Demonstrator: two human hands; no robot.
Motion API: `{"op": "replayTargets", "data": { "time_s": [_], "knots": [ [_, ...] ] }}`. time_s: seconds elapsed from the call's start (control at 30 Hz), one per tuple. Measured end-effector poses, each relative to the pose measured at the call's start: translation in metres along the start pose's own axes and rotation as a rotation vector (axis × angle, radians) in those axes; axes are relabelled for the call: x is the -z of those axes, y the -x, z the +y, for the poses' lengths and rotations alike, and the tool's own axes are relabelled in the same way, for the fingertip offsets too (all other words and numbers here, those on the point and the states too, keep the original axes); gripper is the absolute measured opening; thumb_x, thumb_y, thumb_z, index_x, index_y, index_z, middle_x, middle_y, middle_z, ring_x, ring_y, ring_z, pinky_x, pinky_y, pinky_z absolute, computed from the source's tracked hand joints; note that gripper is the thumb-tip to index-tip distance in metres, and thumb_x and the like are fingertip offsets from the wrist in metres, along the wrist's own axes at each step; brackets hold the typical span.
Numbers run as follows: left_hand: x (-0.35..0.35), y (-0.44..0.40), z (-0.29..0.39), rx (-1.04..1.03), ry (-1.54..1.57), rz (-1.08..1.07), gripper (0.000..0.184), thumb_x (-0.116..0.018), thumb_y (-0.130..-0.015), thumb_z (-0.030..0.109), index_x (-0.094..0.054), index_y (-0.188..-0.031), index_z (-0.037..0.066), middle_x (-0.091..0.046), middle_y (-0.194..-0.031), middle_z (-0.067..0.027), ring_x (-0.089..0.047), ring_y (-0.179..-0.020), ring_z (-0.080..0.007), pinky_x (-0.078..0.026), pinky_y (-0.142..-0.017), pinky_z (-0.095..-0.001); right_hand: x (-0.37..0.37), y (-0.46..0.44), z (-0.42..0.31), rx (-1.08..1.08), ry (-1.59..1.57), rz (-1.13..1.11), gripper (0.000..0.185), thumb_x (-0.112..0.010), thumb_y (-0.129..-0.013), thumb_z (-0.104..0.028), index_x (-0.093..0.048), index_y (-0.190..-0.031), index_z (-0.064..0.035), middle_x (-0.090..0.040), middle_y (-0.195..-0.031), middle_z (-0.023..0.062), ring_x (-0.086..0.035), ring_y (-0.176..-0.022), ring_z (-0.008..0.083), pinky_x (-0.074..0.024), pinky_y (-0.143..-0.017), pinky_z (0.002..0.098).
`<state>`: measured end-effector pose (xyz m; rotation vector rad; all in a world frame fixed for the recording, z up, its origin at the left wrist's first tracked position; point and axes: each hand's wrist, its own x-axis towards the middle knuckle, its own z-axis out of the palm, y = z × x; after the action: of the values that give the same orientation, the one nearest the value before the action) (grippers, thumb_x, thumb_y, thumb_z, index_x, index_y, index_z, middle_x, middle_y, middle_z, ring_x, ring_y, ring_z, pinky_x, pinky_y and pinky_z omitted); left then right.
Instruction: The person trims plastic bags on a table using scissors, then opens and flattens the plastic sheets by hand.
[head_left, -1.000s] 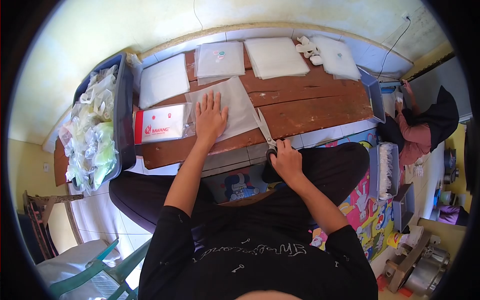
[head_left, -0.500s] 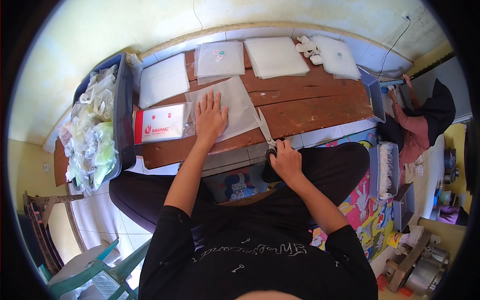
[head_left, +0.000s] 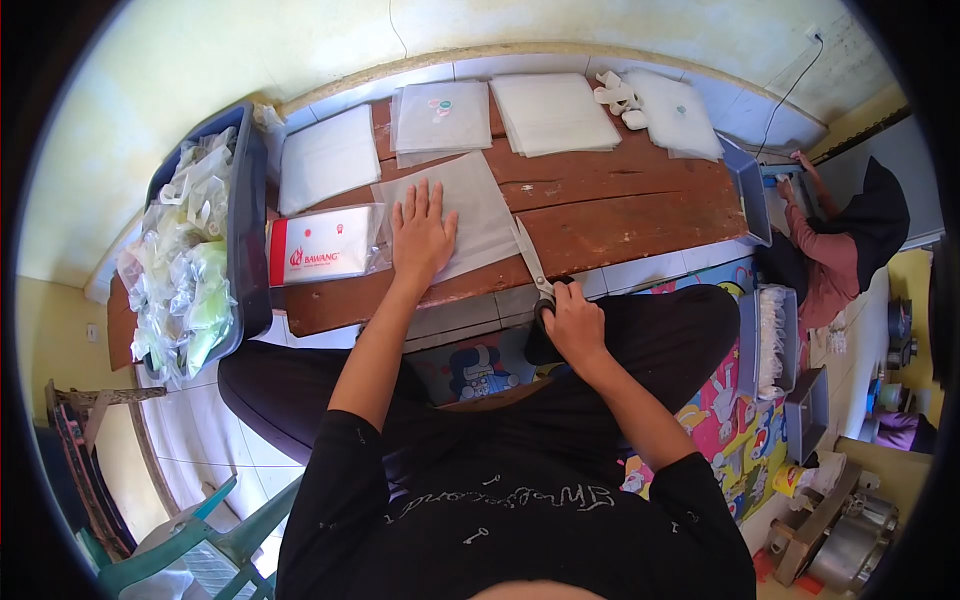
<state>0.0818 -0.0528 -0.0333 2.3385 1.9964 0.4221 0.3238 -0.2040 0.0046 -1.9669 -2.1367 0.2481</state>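
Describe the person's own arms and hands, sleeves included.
The left sleeve and right sleeve are black, with small pale marks, and end near the elbows. The left forearm and right forearm are bare. The left hand and right hand are ungloved.

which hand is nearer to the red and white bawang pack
Left. The left hand lies flat on the plastic sheet, just right of the pack; the right hand, holding the scissors, is farther right, by the near edge of the table.
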Motion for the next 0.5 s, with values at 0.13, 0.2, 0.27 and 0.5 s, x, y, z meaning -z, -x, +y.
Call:
{"op": "replayTargets", "data": {
  "time_s": [0.13,0.2,0.27,0.5],
  "knots": [
    [0.000,0.000,0.001,0.000,-0.007,-0.004,0.060,-0.038,-0.100,0.043,-0.032,-0.152,0.013,-0.025,-0.160,-0.0101,-0.020,-0.148,-0.0284,-0.013,-0.120,-0.0465,0.001,-0.007,-0.002,0.015,0.000,0.015,0.035,-0.073,-0.080,-0.025,-0.053,-0.099,-0.0034,-0.055,-0.095,0.0151,-0.067,-0.070,0.0350,-0.0554,-0.059,0.0433],
    [-0.001,0.000,0.000,0.000,-0.007,0.003,0.060,-0.038,-0.100,0.043,-0.032,-0.152,0.013,-0.025,-0.160,-0.0101,-0.020,-0.148,-0.0285,-0.013,-0.120,-0.0465,0.001,-0.013,-0.005,0.006,0.003,0.010,0.035,-0.072,-0.080,-0.025,-0.053,-0.099,-0.0029,-0.055,-0.095,0.0155,-0.067,-0.070,0.0353,-0.0556,-0.060,0.0435],
    [-0.001,0.000,0.001,-0.002,-0.006,0.008,0.060,-0.038,-0.100,0.043,-0.032,-0.152,0.013,-0.025,-0.160,-0.0101,-0.020,-0.148,-0.0287,-0.013,-0.120,-0.0465,0.000,-0.018,-0.007,0.002,0.011,0.003,0.035,-0.072,-0.081,-0.025,-0.053,-0.099,-0.0026,-0.056,-0.095,0.0157,-0.067,-0.070,0.0354,-0.0557,-0.060,0.0435],
    [0.000,0.000,0.000,0.002,-0.003,-0.001,0.061,-0.038,-0.100,0.044,-0.032,-0.152,0.013,-0.025,-0.160,-0.0095,-0.020,-0.148,-0.0281,-0.013,-0.120,-0.0463,0.000,-0.011,-0.004,-0.005,0.023,-0.016,0.036,-0.073,-0.081,-0.025,-0.053,-0.100,-0.0021,-0.056,-0.095,0.0159,-0.068,-0.071,0.0353,-0.0559,-0.060,0.0431]
  ]
}}
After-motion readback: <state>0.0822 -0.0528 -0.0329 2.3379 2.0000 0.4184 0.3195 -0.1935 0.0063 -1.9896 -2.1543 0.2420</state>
